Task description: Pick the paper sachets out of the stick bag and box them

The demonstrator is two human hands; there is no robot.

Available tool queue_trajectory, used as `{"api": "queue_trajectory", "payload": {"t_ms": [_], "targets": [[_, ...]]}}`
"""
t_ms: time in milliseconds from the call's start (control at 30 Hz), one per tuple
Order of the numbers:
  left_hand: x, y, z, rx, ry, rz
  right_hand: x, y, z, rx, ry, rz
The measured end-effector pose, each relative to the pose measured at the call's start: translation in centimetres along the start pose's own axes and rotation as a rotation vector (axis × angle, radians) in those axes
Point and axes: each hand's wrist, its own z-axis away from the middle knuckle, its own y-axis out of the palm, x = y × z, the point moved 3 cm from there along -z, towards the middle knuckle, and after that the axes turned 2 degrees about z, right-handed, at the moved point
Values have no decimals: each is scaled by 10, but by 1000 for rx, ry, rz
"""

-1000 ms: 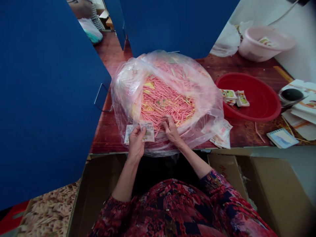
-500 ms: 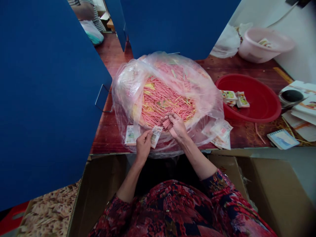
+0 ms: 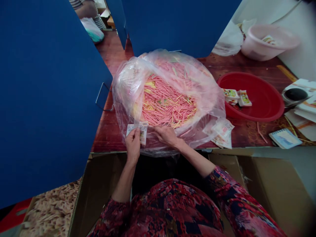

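My left hand (image 3: pixel 133 144) is closed, its thumb and finger pinching a small printed plastic packet (image 3: pixel 143 135) at the front edge of the table. To its right is my right hand (image 3: pixel 167 135), with curled fingers pointing towards the packet; what lies inside them is hidden. Both hands are at the near side of a large clear plastic bag (image 3: pixel 125 82). The bag lies open over a heap of thin pink sticks (image 3: pixel 163 108) with some yellow and green ones among them. More printed packets (image 3: pixel 222 131) lie flat at the bag's right front.
On the right stand a red basin (image 3: pixel 264 98) with small packs (image 3: pixel 244 98) in it and a pale pink tub (image 3: pixel 259 49). A small notebook (image 3: pixel 285 138) lies near the edge. Blue panels (image 3: pixel 49 98) flank the bag. Another person's arm (image 3: pixel 86 9) shows at the far left.
My left hand has moved left with the packet, over where another packet lay. My right hand has shifted slightly left and turned over; the pink sticks seen in it before are hidden now.
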Motion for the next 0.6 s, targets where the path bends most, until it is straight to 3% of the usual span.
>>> {"api": "queue_trajectory", "payload": {"t_ms": [167, 300, 367, 467, 533, 600], "targets": [[2, 3, 1, 40, 11, 33, 8, 6, -9, 52, -69, 57], [2, 0, 0, 16, 16, 47, -10, 12, -8, -34, 54, -87], [3, 0, 0, 11, 11, 56, -22, 11, -8, -186, 155, -308], [5, 3, 1, 35, -9, 77, -39, 7, -10, -394, 309, -854], [5, 5, 2, 51, -10, 70, -45, 8, -13, -397, 401, -1286], [4, 6, 3, 54, -10, 56, -45, 9, -15, -312, 464, -1655]]}}
